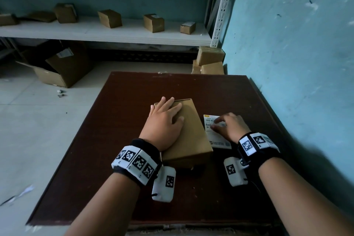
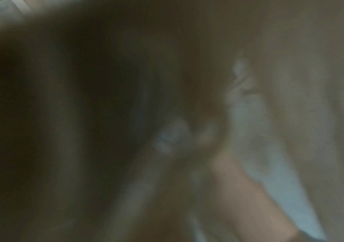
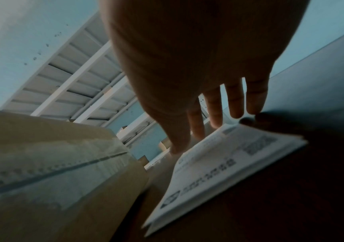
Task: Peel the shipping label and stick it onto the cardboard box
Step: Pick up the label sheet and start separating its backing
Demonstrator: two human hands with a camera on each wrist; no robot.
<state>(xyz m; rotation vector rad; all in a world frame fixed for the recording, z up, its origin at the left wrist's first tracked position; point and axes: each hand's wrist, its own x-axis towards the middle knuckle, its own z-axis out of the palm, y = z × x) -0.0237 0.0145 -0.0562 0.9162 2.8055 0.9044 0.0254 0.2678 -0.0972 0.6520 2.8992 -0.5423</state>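
A brown cardboard box (image 1: pixel 189 134), taped shut along its seam (image 3: pixel 53 172), lies on the dark wooden table (image 1: pixel 124 111). My left hand (image 1: pixel 173 113) rests flat on the box's top, fingers straight. Just right of the box lies a white shipping label (image 1: pixel 214 138), which looks like a thin stack of sheets (image 3: pixel 218 165) from the right wrist. My right hand (image 1: pixel 214 123) is on the label: its fingertips (image 3: pixel 236 113) touch the far edge, and the thumb rests near the left side. Nothing is lifted. The left wrist view is dark and blurred.
A white metal shelf (image 1: pixel 115 34) behind the table carries several small cardboard boxes. An open carton (image 1: pixel 63 69) lies on the tiled floor at left. More boxes (image 1: pixel 209 61) are stacked in the corner by the blue wall (image 1: pixel 297 63), which runs close along the table's right side.
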